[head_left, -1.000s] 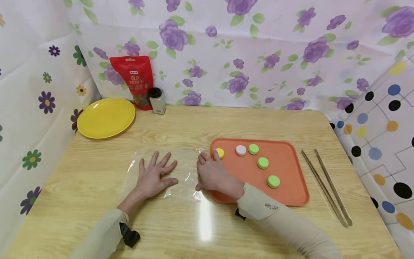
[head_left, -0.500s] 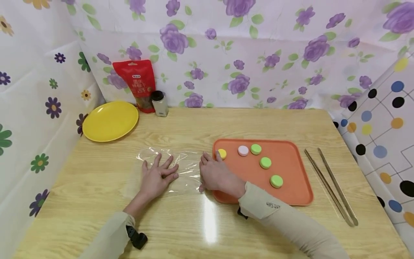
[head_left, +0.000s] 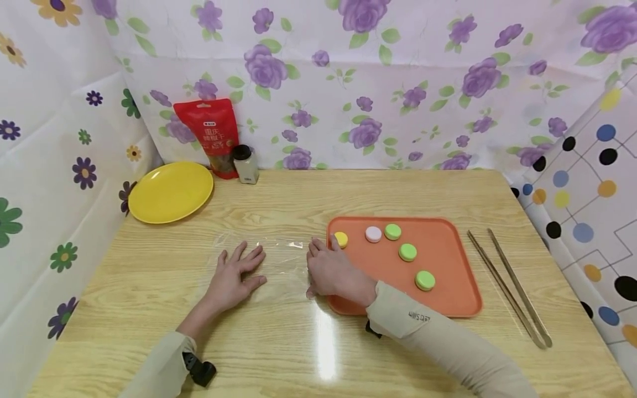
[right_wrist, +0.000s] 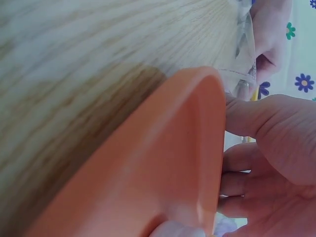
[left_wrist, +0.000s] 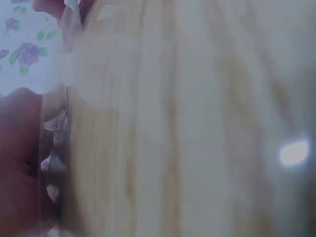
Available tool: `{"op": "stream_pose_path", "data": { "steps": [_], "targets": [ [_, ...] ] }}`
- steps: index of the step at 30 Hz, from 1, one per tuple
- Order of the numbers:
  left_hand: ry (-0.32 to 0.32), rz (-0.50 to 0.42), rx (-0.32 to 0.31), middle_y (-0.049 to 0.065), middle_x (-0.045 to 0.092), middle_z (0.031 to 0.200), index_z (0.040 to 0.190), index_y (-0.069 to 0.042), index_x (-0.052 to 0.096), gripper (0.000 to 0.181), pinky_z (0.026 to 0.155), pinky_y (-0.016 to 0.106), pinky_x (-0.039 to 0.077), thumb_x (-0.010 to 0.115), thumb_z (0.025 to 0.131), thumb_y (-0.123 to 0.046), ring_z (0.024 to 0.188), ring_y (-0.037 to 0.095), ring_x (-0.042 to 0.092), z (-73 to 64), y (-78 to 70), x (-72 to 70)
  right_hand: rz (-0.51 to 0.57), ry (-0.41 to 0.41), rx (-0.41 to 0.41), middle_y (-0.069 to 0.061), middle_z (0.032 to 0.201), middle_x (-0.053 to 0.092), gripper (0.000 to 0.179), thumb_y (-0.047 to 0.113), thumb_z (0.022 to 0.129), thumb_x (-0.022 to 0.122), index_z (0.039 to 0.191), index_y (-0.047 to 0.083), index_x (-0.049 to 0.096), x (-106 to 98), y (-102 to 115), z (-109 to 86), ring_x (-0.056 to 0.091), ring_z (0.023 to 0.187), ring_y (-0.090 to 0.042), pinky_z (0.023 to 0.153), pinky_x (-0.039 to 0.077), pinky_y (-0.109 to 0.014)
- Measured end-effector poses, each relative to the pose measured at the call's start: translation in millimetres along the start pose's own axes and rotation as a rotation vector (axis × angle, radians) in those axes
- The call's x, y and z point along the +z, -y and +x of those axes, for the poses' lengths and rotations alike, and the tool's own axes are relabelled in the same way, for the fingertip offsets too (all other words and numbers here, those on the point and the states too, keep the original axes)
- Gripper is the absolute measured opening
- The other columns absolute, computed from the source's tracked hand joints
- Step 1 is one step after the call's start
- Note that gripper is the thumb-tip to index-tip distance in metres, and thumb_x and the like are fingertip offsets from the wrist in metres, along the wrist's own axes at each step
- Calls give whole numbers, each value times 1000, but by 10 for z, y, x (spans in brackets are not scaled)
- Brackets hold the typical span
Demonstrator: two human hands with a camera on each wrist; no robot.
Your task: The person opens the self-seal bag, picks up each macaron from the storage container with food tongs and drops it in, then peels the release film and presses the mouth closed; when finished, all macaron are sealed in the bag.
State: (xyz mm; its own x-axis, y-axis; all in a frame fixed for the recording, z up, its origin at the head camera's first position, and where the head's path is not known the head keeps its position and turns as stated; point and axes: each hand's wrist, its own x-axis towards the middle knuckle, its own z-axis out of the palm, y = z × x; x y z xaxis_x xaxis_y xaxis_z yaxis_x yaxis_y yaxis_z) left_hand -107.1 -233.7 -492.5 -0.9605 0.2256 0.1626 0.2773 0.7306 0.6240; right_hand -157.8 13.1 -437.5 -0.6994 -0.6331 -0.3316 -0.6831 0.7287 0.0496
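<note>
A clear plastic sheet or bag (head_left: 283,262) lies flat on the wooden table, with a few shiny creases. My left hand (head_left: 233,283) rests on its left part, fingers extended and somewhat apart. My right hand (head_left: 332,272) presses on its right end, beside the left rim of an orange tray (head_left: 448,304); the fingers (right_wrist: 237,183) and the thumb stand apart. The right index finger reaches over the tray edge, close to a yellow macaron-like disc (head_left: 341,239). Also on the tray are a pale pink disc (head_left: 373,234) and several green discs (head_left: 407,252).
Metal tongs (head_left: 512,287) lie right of the tray. At the back left are a yellow plate (head_left: 171,192), a red pouch (head_left: 211,135) and a shaker jar with a black lid (head_left: 246,165). Flowered cloth (head_left: 308,83) hangs behind the table.
The plastic wrinkled up under my left hand, then lay smoother. The left hand shifted slightly left and its fingers drew closer together. My right hand stayed by the tray edge.
</note>
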Motion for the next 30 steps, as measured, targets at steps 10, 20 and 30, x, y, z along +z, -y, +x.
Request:
{"op": "stream_pose_path", "data": {
  "steps": [10,20,30],
  "targets": [
    [-182,-181,-27,16,69,117,96,-1,79,14,113,71,4,81,83,-3,136,47,40,52,-33,19,24,-16,6,-15,158,33,95,60,81,76,147,-1,46,-2,-19,-26,20,149,-27,119,12,-58],
    [-275,-491,-59,26,65,118,100,11,74,15,114,69,-4,74,85,8,134,49,40,-13,-84,-74,77,-204,-103,-18,151,44,65,53,88,73,129,4,63,-78,-178,-267,31,145,-33,117,18,-61],
    [-373,-687,-59,28,61,123,100,16,70,12,118,60,-1,68,90,12,136,31,46,-91,-83,-93,454,-694,169,-10,78,70,28,18,96,69,117,0,70,221,-1404,-1455,59,55,-19,52,52,-39]
  ]
}}
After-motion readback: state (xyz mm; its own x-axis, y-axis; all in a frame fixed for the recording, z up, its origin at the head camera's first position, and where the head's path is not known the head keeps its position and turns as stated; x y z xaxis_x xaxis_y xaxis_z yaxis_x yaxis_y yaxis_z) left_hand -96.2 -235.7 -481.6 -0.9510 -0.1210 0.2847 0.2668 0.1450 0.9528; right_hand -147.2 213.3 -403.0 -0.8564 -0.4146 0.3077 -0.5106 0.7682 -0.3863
